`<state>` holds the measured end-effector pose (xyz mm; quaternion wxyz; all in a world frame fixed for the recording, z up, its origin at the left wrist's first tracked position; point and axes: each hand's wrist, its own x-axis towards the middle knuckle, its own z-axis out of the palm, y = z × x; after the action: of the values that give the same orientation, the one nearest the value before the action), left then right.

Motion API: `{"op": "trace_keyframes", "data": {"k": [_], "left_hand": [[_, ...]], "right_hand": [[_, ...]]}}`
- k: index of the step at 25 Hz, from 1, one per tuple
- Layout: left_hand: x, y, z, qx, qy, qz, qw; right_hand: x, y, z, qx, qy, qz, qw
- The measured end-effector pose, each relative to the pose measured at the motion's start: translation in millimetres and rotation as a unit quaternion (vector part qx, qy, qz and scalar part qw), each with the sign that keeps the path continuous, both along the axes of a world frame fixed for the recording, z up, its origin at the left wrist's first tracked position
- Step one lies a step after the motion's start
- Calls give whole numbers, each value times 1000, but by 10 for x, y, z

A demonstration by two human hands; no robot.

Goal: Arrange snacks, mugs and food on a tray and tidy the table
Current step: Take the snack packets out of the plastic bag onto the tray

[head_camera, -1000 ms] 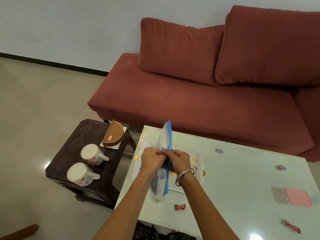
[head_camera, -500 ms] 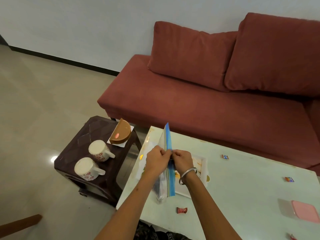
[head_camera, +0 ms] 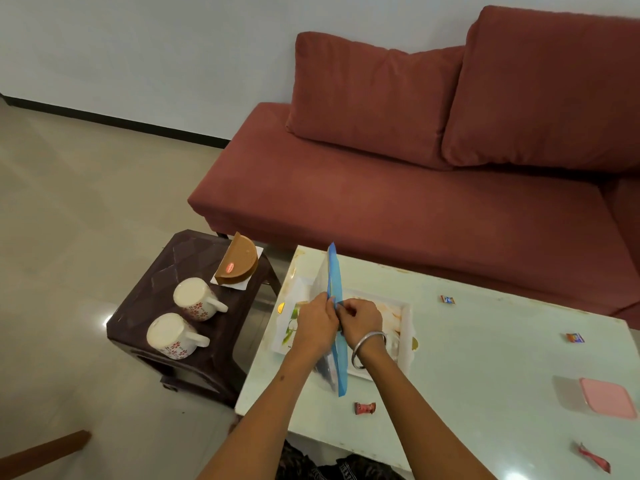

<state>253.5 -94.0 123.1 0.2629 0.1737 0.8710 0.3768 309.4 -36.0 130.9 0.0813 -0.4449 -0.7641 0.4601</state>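
Note:
Both hands pinch the blue-edged top of a clear zip bag [head_camera: 335,275] held upright above the white tray [head_camera: 404,320] on the pale table [head_camera: 485,358]. My left hand [head_camera: 316,323] grips the bag's left side and my right hand [head_camera: 358,318], with a metal bangle, grips its right side. Two white floral mugs [head_camera: 195,299] [head_camera: 171,336] and a brown half-round food piece [head_camera: 239,261] on a white napkin sit on the dark stool [head_camera: 166,258] to the left. Small wrapped candies [head_camera: 364,408] [head_camera: 447,299] [head_camera: 575,338] [head_camera: 594,460] lie scattered on the table.
A pink-lidded container [head_camera: 606,398] lies at the table's right edge. A red sofa [head_camera: 415,202] with two cushions runs behind the table. The tiled floor [head_camera: 69,220] lies to the left, with a wooden piece [head_camera: 45,452] at the bottom left.
My hands have stayed on the bag's top edge and the bag stands a little straighter. The view has shifted left and down, so the stool and table sit further right in the frame.

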Motion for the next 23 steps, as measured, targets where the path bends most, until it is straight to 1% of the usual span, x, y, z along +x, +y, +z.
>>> {"op": "trace_keyframes", "data": {"k": [2, 4, 7, 9, 11, 12, 14, 17, 20, 23], "left_hand": [[53, 30, -64, -31, 1, 12, 999], [104, 31, -110, -75, 18, 0, 997], [122, 8, -116, -122, 40, -17, 992], [143, 31, -80, -154, 77, -48, 984], [164, 60, -42, -167, 105, -68, 978], [150, 58, -28, -164, 110, -64, 978], [54, -2, -9, -171, 117, -27, 978], [-137, -154, 20, -207, 117, 8, 971], [-222, -263, 69, -178, 131, 11, 975], [-215, -348, 112, -122, 170, -34, 977]], "right_hand": [[1, -36, 9, 86, -64, 6, 994], [-2, -62, 13, 126, -104, 29, 986], [11, -68, 25, 139, -137, 55, 979], [22, -66, 31, 159, -147, 50, 975], [19, -58, 20, 184, -148, 48, 971], [24, -40, 7, 198, -153, 50, 967], [96, 54, -51, 215, -180, 46, 959], [344, 289, -185, 201, -227, -10, 953], [533, 471, -249, 178, -214, -68, 958], [642, 582, -206, 162, -192, -108, 962]]}}
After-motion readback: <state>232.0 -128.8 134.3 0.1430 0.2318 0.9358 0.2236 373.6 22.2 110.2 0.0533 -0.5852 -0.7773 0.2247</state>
